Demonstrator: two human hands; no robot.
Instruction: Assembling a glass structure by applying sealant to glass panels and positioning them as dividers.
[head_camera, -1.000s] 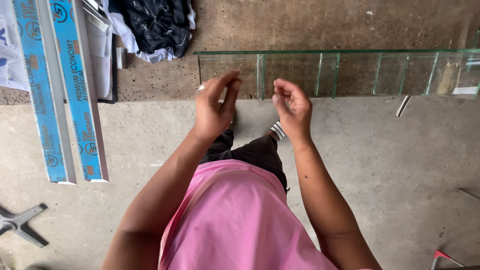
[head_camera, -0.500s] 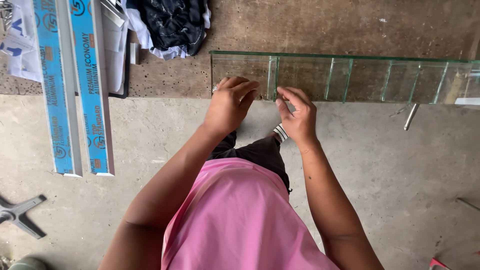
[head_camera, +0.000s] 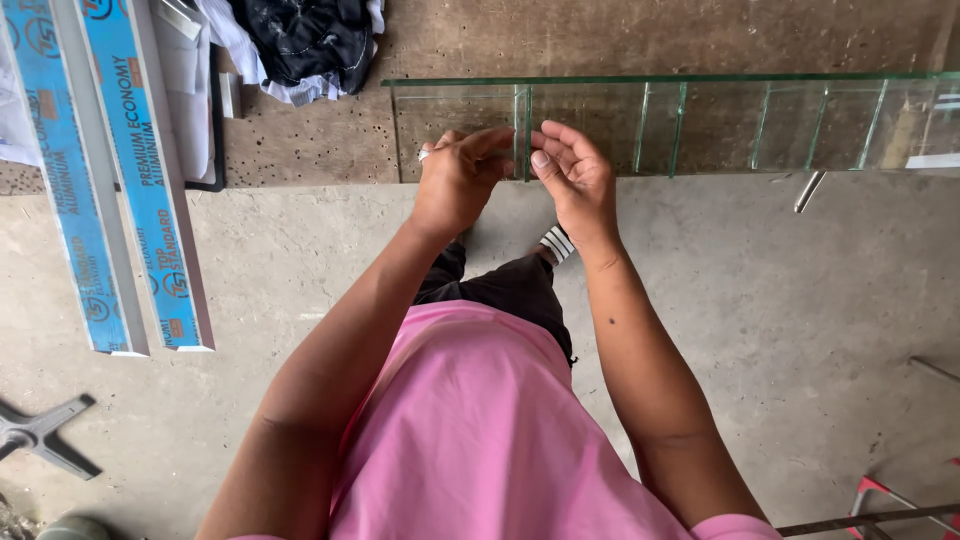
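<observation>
Both hands close in from a second ago, when they hung just short of the glass, and now meet at a divider of the long glass compartment rack (head_camera: 700, 125). It stands on edge on the concrete floor (head_camera: 800, 320), against a brown pitted board (head_camera: 600, 35), stretching from the middle of the view off the right edge.

Seen from above, the left hand (head_camera: 455, 180), a ring on one finger, curls with its fingers (head_camera: 490, 145) pressed together against the near side of the second upright glass divider (head_camera: 522, 130). The right hand (head_camera: 575, 175) faces it, fingers (head_camera: 560, 150) bent and bunched at the same pane; whether they pinch the glass or something small between them cannot be told.

Judging from the grip, the step is seating or steadying this divider, and doing it well seemingly calls for even pressure from both sides, the pane kept square to the long top strip, and fingertips kept off the raw edges. Pushing from one side alone could likely tilt the divider or strain its joints.

To the left, two blue-wrapped aluminium profiles (head_camera: 120, 180) lie on the floor, a dark bundle of cloth (head_camera: 310, 40) beyond them, and a grey metal bracket (head_camera: 40, 435) well apart at lower left.
</observation>
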